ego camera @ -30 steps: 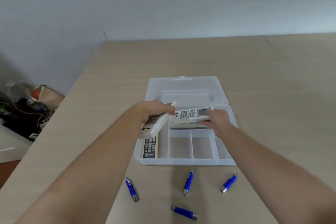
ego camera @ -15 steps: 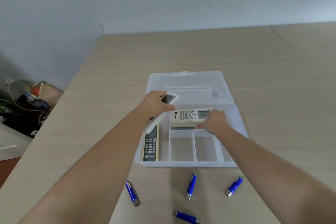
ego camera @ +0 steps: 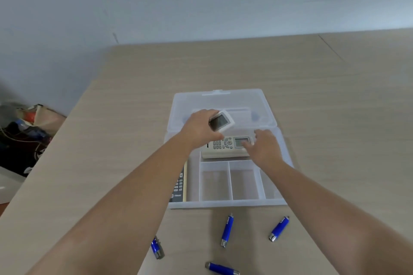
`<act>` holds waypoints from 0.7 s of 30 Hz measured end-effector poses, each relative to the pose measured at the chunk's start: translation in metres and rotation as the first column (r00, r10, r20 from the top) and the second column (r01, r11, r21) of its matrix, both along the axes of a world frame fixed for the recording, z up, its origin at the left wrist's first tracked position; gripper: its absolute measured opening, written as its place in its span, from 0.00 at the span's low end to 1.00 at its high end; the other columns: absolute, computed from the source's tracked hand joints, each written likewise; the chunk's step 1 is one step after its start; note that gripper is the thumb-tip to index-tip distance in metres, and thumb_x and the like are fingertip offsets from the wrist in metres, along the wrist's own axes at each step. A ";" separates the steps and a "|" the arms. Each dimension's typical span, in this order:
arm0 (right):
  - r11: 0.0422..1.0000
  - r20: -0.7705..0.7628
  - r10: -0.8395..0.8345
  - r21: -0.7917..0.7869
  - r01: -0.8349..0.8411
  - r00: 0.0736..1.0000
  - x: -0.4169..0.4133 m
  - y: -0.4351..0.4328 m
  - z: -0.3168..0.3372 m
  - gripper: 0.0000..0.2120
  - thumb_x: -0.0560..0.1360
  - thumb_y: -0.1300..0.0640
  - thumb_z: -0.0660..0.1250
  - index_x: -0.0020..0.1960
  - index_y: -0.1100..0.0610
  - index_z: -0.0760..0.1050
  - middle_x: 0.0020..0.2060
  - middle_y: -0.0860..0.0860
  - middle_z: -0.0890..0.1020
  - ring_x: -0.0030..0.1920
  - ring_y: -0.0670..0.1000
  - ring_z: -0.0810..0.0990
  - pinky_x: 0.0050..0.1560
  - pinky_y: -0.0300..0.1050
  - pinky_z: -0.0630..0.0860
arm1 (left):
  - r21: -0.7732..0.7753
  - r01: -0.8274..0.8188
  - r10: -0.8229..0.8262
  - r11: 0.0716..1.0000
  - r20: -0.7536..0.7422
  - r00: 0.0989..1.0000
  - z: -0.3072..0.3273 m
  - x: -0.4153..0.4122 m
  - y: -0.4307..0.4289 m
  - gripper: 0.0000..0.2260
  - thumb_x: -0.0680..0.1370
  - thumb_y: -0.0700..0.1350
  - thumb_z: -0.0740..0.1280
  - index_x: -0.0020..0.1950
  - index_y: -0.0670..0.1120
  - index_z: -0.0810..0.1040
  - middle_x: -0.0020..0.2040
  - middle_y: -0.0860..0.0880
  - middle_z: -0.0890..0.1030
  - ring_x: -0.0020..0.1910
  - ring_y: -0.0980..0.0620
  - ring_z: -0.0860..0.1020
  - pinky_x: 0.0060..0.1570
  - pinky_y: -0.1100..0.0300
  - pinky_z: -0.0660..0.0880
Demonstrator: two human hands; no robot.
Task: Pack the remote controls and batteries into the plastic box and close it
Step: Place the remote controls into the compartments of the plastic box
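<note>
Head view: at mid-frame a clear plastic box point(ego camera: 225, 204) sits open on the wooden table point(ego camera: 312, 100), its lid point(ego camera: 266, 107) laid flat toward the top of the frame. The left hand point(ego camera: 199, 128) is closed around a small white remote point(ego camera: 222, 121), held over the box's upper part. The right hand point(ego camera: 264, 147) rests loosely spread, fingertips on a cream remote point(ego camera: 223, 147) lying crosswise in the box. A dark remote point(ego camera: 178, 185) lies in the left compartment — partly hidden by the forearm. Four blue batteries point(ego camera: 226, 229) lie on the table below the box.
</note>
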State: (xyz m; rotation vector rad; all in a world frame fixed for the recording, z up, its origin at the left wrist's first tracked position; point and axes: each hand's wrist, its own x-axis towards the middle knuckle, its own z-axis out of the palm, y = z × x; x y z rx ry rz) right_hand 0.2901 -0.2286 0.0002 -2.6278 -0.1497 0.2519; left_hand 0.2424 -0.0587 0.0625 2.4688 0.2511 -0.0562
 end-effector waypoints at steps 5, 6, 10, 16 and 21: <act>0.996 0.129 -0.078 0.063 0.071 0.988 0.007 -0.040 0.006 0.21 0.75 0.63 0.60 0.69 0.62 0.66 0.65 0.59 0.71 0.65 0.59 0.69 0.63 0.52 0.69 | 0.124 0.176 -0.171 0.976 -0.049 0.984 -0.012 0.016 -0.030 0.34 0.68 0.45 0.76 0.73 0.49 0.69 0.63 0.47 0.69 0.60 0.48 0.74 0.63 0.55 0.72; 0.993 0.075 -0.096 0.075 0.090 0.993 0.005 -0.046 0.004 0.22 0.75 0.65 0.59 0.69 0.63 0.65 0.66 0.59 0.70 0.64 0.60 0.70 0.61 0.51 0.70 | 0.146 0.211 -0.202 0.967 -0.072 0.977 -0.017 0.019 -0.036 0.34 0.68 0.45 0.75 0.73 0.50 0.68 0.64 0.47 0.68 0.61 0.48 0.73 0.64 0.55 0.72; 0.990 -0.056 -0.102 0.088 0.107 0.993 -0.001 -0.059 -0.009 0.22 0.74 0.72 0.54 0.67 0.63 0.65 0.64 0.58 0.70 0.59 0.61 0.74 0.49 0.46 0.67 | 0.230 0.314 -0.284 0.921 -0.154 0.946 -0.034 0.026 -0.052 0.35 0.71 0.45 0.74 0.75 0.50 0.65 0.67 0.47 0.69 0.65 0.47 0.71 0.65 0.54 0.71; 0.990 -0.028 -0.104 0.090 0.106 0.994 0.001 -0.061 -0.017 0.26 0.73 0.73 0.54 0.70 0.61 0.62 0.64 0.57 0.71 0.60 0.60 0.74 0.51 0.45 0.68 | 0.346 0.328 -0.285 0.879 -0.170 0.943 -0.055 0.029 -0.052 0.29 0.74 0.43 0.71 0.74 0.49 0.67 0.68 0.48 0.70 0.68 0.48 0.68 0.62 0.53 0.72; 0.991 -0.017 -0.095 0.097 0.096 0.995 -0.001 -0.060 -0.017 0.27 0.74 0.73 0.54 0.72 0.61 0.60 0.66 0.57 0.70 0.61 0.59 0.73 0.50 0.43 0.66 | 0.495 0.315 -0.301 0.810 -0.110 0.947 -0.060 0.028 -0.050 0.21 0.75 0.43 0.69 0.68 0.48 0.74 0.65 0.48 0.71 0.64 0.47 0.71 0.57 0.54 0.72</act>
